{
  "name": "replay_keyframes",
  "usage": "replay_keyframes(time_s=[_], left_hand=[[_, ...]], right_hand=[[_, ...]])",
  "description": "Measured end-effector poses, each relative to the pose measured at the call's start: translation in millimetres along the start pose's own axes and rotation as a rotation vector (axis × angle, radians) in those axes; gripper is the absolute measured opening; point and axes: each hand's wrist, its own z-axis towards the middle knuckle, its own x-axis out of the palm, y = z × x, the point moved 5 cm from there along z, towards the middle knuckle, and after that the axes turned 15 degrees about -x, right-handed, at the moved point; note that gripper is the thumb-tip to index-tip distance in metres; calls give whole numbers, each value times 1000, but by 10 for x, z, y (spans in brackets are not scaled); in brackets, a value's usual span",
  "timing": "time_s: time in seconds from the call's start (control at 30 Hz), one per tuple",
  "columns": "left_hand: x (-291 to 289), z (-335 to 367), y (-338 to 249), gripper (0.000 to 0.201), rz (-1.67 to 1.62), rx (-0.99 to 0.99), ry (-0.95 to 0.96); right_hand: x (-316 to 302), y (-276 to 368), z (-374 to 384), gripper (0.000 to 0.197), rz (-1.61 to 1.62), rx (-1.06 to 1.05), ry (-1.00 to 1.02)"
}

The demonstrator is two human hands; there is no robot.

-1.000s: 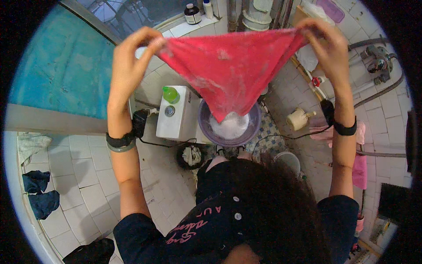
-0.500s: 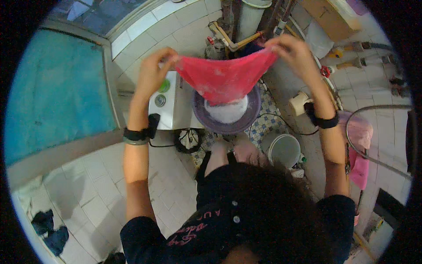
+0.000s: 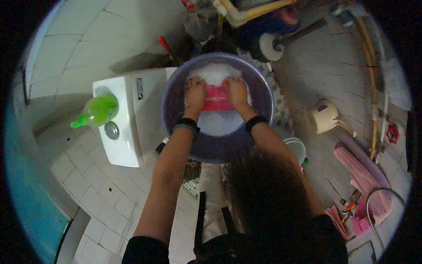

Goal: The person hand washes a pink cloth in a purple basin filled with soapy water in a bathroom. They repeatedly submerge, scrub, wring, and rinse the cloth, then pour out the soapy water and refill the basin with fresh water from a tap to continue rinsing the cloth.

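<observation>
A purple basin (image 3: pixel 269 116) stands below me, holding water topped with white suds (image 3: pixel 218 125). Inside it, a bright pinkish-red cloth (image 3: pixel 218 104) lies bunched and partly sunk in the foam. My left hand (image 3: pixel 196 93) is closed on the cloth's left side, and my right hand (image 3: pixel 237 93) grips its right side. Both sets of fingers curl down into the suds, so the fingertips are partly hidden. Between the two hands the cloth spans a short width.
Left of the basin is a white toilet tank (image 3: pixel 118 152) carrying a green bottle (image 3: pixel 100 110) and a round flush button (image 3: pixel 111 130). To the right are a cream jug (image 3: pixel 324 116), a pale bucket (image 3: pixel 298 148) and pink cloths (image 3: pixel 358 171). A yellow pipe (image 3: pixel 259 9) runs beyond.
Both hands have come down and closer together, taking the cloth from stretched wide above the basin into the suds. My view has tilted closer to the basin.
</observation>
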Motion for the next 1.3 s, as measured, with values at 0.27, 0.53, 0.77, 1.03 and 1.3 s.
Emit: replay_keyframes(time_s=[0.27, 0.53, 0.77, 1.03, 1.3], left_hand=[[440, -6, 28, 28, 382, 115, 87], [139, -336, 677, 25, 423, -40, 389], [-1658, -1004, 469, 10, 408, 43, 401], [-4177, -1701, -95, 11, -108, 370, -90], [-5985, -2540, -631, 20, -267, 521, -284]], right_hand=[[514, -398, -47, 24, -162, 161, 290], [248, -464, -686, 20, -321, -69, 421], [-1369, 7, -1034, 11, -206, -108, 269], [-4049, 1737, -1174, 9, 42, -362, -184], [-5928, 2994, -1525, 12, -78, -665, -364]])
